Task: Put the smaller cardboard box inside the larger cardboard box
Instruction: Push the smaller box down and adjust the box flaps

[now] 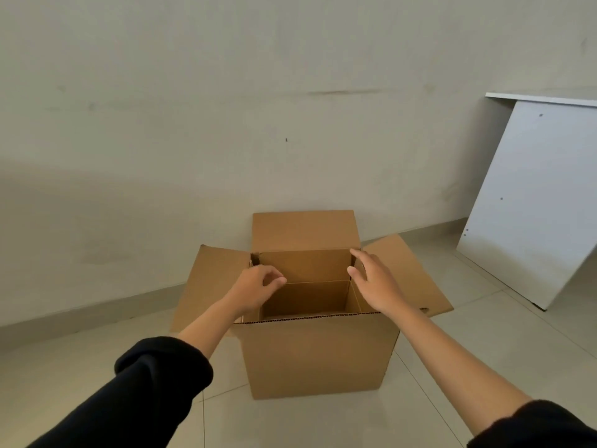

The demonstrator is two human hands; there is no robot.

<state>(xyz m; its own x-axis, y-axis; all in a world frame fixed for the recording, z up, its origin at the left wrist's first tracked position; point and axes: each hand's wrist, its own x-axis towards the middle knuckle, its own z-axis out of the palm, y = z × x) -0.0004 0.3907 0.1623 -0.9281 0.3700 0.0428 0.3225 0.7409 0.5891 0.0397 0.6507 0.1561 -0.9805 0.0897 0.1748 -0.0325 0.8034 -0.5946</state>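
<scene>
The larger cardboard box stands at lower centre of the frame, flaps spread. Nested low inside it sits the smaller cardboard box, open-topped, light and stiff I judge; its thin walls are where I'd pinch. My left hand is loosely curled, my right hand spread; both hold nothing.

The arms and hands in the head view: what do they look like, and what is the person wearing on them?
Both arms wear dark, black-looking long sleeves. The left sleeve is pushed up into a thick bunched roll, leaving the forearm bare; the right sleeve is also pushed back, its cuff near the picture's lower edge. The left hand and the right hand are bare: no gloves, rings, watch or bracelets are visible.
</scene>
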